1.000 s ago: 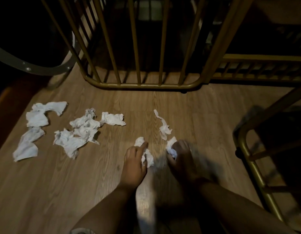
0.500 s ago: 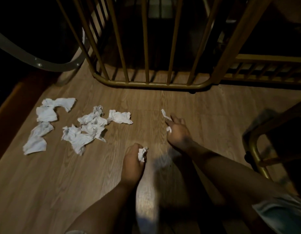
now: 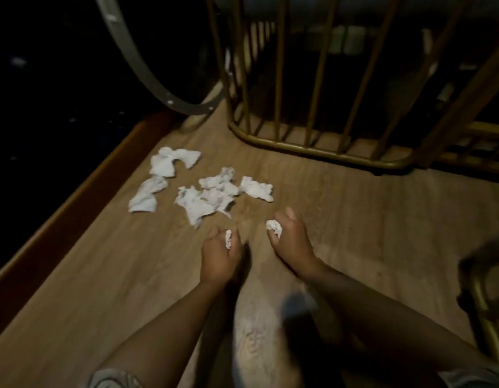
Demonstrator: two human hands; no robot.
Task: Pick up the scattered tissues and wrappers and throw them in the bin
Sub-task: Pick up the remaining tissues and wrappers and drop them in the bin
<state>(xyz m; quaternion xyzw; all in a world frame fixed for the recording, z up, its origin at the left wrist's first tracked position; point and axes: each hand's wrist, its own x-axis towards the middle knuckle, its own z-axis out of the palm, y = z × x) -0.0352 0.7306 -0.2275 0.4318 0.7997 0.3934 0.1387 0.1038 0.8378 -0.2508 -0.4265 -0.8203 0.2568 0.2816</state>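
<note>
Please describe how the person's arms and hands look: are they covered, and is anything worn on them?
Both forearms are bare, and the left hand and right hand wear no gloves. No watch or ring is visible. A light, patterned short sleeve shows at the left arm's upper end.

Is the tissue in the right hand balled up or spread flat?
Balled up. The tissue wad shows as a small crumpled lump bulging from the right hand's grip, fingers curled round it.

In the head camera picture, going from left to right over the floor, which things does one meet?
Dark wooden edge strip → loose tissues on the floor → left hand gripping a tissue wad → right hand gripping a second wad → brass frame.
</note>
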